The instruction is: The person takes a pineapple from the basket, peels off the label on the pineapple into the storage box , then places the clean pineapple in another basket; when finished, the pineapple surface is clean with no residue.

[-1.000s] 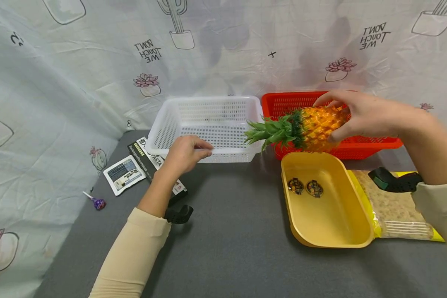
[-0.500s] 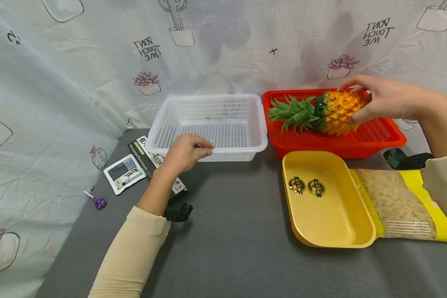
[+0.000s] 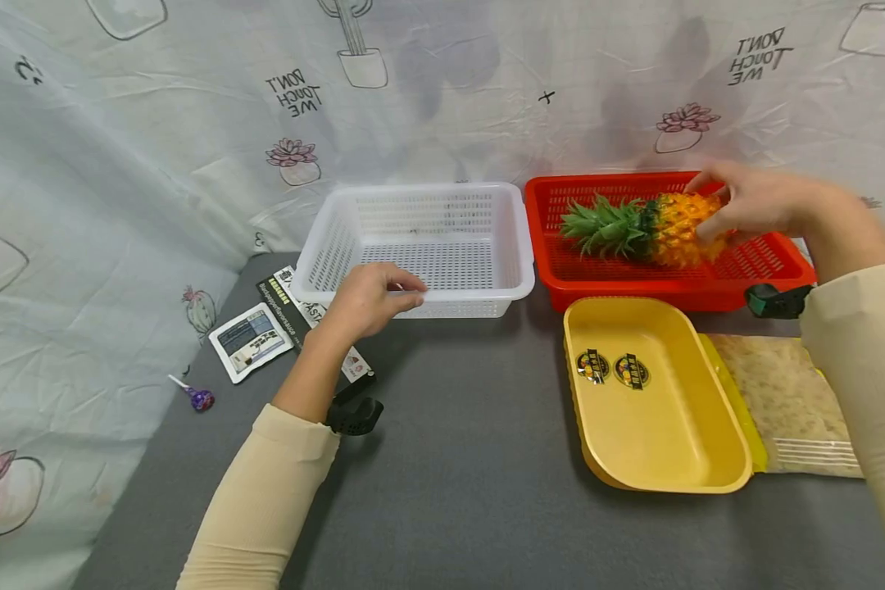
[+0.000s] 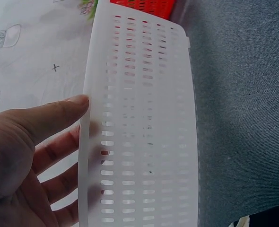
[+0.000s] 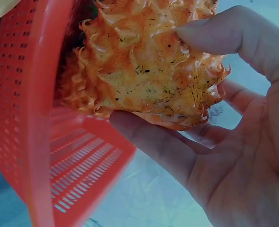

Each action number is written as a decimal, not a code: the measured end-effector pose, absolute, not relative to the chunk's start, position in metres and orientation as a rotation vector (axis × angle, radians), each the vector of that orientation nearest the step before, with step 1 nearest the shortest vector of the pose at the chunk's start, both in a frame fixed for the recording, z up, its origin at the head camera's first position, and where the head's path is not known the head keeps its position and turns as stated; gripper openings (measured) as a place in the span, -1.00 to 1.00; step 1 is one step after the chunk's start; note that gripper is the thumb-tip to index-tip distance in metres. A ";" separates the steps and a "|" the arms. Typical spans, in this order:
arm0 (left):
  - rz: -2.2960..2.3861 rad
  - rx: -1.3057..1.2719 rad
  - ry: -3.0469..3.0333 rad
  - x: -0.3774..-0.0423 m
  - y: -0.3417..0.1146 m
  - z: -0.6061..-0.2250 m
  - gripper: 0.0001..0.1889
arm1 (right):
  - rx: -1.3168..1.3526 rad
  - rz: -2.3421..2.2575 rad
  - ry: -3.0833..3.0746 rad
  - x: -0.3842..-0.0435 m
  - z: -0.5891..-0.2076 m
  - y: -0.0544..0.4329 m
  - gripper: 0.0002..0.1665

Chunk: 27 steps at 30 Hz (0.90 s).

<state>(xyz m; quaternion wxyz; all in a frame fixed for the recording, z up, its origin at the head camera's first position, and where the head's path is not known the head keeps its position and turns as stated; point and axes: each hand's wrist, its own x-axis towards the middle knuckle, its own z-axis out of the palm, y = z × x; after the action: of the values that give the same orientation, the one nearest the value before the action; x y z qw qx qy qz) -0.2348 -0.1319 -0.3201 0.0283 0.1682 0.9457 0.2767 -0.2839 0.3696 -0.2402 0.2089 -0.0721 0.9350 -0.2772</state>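
Note:
My right hand (image 3: 763,201) grips an orange pineapple (image 3: 682,229) by its base end, with thumb and fingers on opposite sides of the spiky body (image 5: 149,66). The pineapple lies sideways inside the red basket (image 3: 634,291), its green leaves pointing left. My left hand (image 3: 372,303) pinches the near rim of a white perforated basket (image 3: 442,307). In the left wrist view the thumb of the left hand (image 4: 16,156) presses on the rim, and its fingers show through the holes of the basket wall (image 4: 139,142).
A yellow tub (image 3: 664,426) with two round stickers stands before the red basket. Beside it lies a yellow-edged bag (image 3: 796,401), partly under the right sleeve. At left are a black box (image 3: 288,307), a white sachet (image 3: 251,342) and a purple lollipop (image 3: 201,400). A printed curtain (image 3: 450,90) hangs behind.
The right hand has carried the pineapple rightward and back from over the red basket's near rim, then lowered it into the basket. The left hand stays at the white basket's rim.

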 end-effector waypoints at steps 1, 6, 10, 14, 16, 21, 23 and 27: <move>0.852 0.521 2.916 -0.235 -0.132 -0.320 -0.76 | -0.187 -0.773 2.586 -0.285 -0.243 0.371 -0.07; 0.839 0.541 2.915 -0.235 -0.131 -0.320 -0.75 | -0.148 -0.707 2.571 -0.286 -0.257 0.375 -0.06; 0.843 0.544 2.915 -0.235 -0.132 -0.320 -0.75 | -0.162 -0.686 2.580 -0.288 -0.267 0.374 -0.08; 0.852 0.528 2.908 -0.235 -0.132 -0.320 -0.75 | -0.163 -0.730 2.560 -0.290 -0.276 0.370 -0.08; 0.852 0.525 2.907 -0.235 -0.133 -0.321 -0.75 | -0.155 -0.720 2.560 -0.291 -0.278 0.368 -0.06; 0.861 0.521 2.910 -0.235 -0.133 -0.321 -0.75 | -0.127 -0.725 2.524 -0.290 -0.279 0.371 0.00; 0.859 0.514 2.914 -0.235 -0.132 -0.320 -0.75 | -0.130 -0.686 2.527 -0.289 -0.281 0.373 -0.02; 0.849 0.508 2.917 -0.235 -0.131 -0.321 -0.75 | -0.144 -0.585 2.561 -0.288 -0.285 0.376 -0.03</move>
<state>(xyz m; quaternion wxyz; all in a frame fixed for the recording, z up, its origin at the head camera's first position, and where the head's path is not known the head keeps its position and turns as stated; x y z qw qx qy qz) -0.2352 -0.1309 -0.3209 0.0306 0.1648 0.9466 0.2755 -0.2879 0.3765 -0.2853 0.2527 -0.0529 0.9418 -0.2150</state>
